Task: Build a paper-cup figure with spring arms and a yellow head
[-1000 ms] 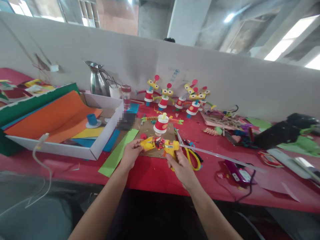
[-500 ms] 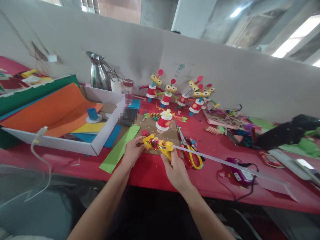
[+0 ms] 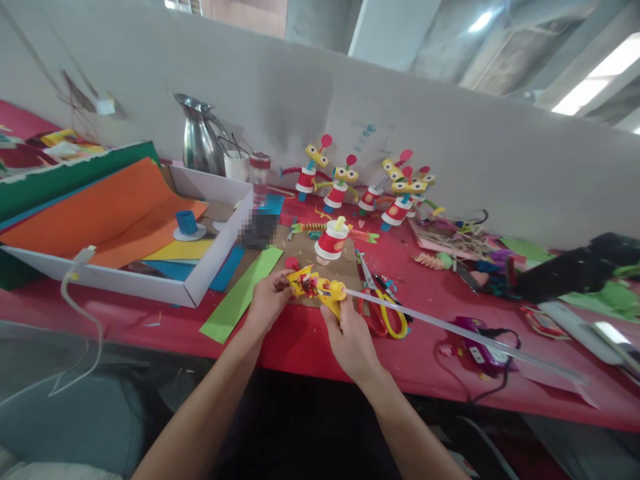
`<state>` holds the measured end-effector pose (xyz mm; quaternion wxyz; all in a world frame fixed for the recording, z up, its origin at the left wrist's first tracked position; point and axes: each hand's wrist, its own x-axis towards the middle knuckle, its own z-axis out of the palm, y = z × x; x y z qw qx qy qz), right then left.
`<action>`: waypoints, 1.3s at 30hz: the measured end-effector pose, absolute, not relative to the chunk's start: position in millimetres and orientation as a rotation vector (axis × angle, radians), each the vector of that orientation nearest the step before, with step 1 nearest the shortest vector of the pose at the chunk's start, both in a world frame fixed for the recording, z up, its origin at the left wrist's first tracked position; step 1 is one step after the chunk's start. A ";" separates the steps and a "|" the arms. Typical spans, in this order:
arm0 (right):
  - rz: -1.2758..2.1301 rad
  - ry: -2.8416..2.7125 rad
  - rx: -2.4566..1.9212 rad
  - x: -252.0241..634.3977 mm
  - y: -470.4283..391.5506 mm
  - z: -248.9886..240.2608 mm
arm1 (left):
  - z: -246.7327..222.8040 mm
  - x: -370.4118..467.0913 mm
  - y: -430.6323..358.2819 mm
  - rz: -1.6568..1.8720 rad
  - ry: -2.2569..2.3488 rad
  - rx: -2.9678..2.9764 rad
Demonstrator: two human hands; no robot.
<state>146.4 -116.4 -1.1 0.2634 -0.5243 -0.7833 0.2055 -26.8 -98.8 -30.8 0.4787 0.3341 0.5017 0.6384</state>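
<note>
My right hand is wrapped round the handle of a yellow hot glue gun. A long clear glue stick runs out of its back end to the right. My left hand pinches a folded yellow paper piece at the gun's front. The gun's tip overlaps this paper, and I cannot tell whether they touch. Just beyond stands a red and white paper cup figure with coiled paper arms and a yellow strip on top. A red paper circle lies near my left fingers.
Scissors with yellow handles lie right of my right hand. A white box of coloured paper sits at left, a green strip beside it. Several finished figures line the wall. A purple device lies at right.
The camera view has shifted slightly. Both hands keep their hold, and the glue gun and yellow paper stay almost in place.
</note>
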 end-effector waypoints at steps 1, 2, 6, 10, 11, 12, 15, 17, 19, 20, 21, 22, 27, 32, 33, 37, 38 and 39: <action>0.550 -2.123 -1.428 146.6 -116.5 -1.2 | -31.1 -26.8 -98.7 1.558 1.228 0.821; 0.539 -2.125 -1.439 147.0 -116.5 -1.2 | -31.3 -26.8 -98.7 1.557 1.232 0.825; 0.486 -2.119 -1.458 150.2 -115.7 -1.2 | -31.0 -26.1 -99.2 1.556 1.255 0.835; 0.481 -2.101 -1.453 154.9 -114.5 -0.3 | -29.9 -25.6 -100.1 1.545 1.276 0.841; 0.480 -2.096 -1.462 156.0 -114.0 -0.2 | -29.9 -25.5 -100.2 1.543 1.282 0.842; 0.476 -2.091 -1.472 157.0 -113.6 -0.2 | -30.1 -25.5 -100.2 1.541 1.288 0.843; 0.451 -2.088 -1.477 160.1 -111.8 -0.6 | -30.9 -25.6 -99.7 1.538 1.303 0.844; 0.440 -2.087 -1.476 162.4 -110.4 -1.0 | -31.4 -25.7 -99.3 1.535 1.311 0.845; 0.430 -2.081 -1.497 165.2 -108.7 -1.2 | -31.6 -26.0 -99.0 1.533 1.316 0.850; 0.427 -2.078 -1.508 166.8 -107.8 -1.2 | -31.6 -26.2 -98.9 1.533 1.319 0.853; 0.425 -2.074 -1.514 168.4 -106.8 -1.2 | -31.6 -26.3 -98.9 1.535 1.323 0.854; 0.424 -2.069 -1.512 170.2 -105.8 -1.1 | -31.7 -26.5 -98.8 1.538 1.326 0.855; 0.429 -2.048 -1.537 177.6 -101.2 -0.5 | -33.0 -26.5 -98.1 1.555 1.328 0.839; 0.400 -2.021 -1.547 179.9 -99.6 -3.5 | -33.5 -26.0 -97.9 1.556 1.329 0.832; 0.406 -2.018 -1.540 180.3 -99.4 -4.5 | -33.2 -25.9 -98.0 1.556 1.329 0.832; 0.406 -1.966 -1.502 183.7 -98.5 -6.2 | -31.4 -25.6 -98.5 1.550 1.333 0.828; 0.405 -1.939 -1.495 184.7 -98.7 -5.5 | -31.0 -25.5 -98.6 1.549 1.335 0.825; 0.413 -1.912 -1.489 185.5 -99.4 -4.4 | -30.6 -25.5 -98.6 1.547 1.336 0.823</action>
